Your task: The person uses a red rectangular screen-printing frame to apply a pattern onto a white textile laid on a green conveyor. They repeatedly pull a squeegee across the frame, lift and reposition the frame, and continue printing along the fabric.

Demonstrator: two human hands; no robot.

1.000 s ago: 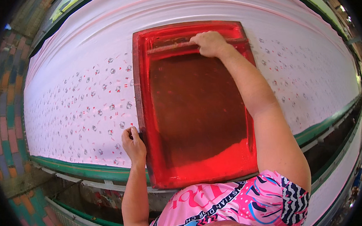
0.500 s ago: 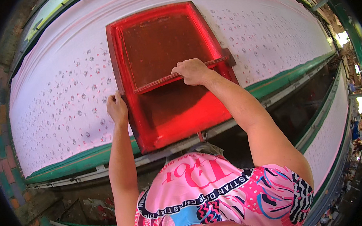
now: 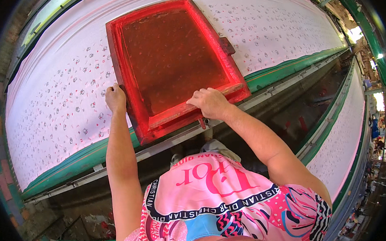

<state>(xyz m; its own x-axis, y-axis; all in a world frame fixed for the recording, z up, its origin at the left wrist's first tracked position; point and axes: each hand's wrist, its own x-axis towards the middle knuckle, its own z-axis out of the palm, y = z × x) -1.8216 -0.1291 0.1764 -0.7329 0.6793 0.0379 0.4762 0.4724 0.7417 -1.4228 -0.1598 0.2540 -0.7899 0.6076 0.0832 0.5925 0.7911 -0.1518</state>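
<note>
Coloured paving [image 3: 3, 169] lies at left, a separate pale cloth [image 3: 342, 144] right, apparently mixed clutter [image 3: 375, 158] beyond.

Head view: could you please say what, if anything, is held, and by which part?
The right hand holds the squeegee near its middle; whether the left hand grips the screen-printing frame cannot be told.

Coloured floor bricks [image 3: 2, 172] lie left; bright light [image 3: 379, 102] glows right.

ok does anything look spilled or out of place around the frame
Nothing clearly stands out. No spill shows on the white patterned fabric beside the red-coated rectangular frame; the fabric's far edge just looks slightly rippled.
</note>
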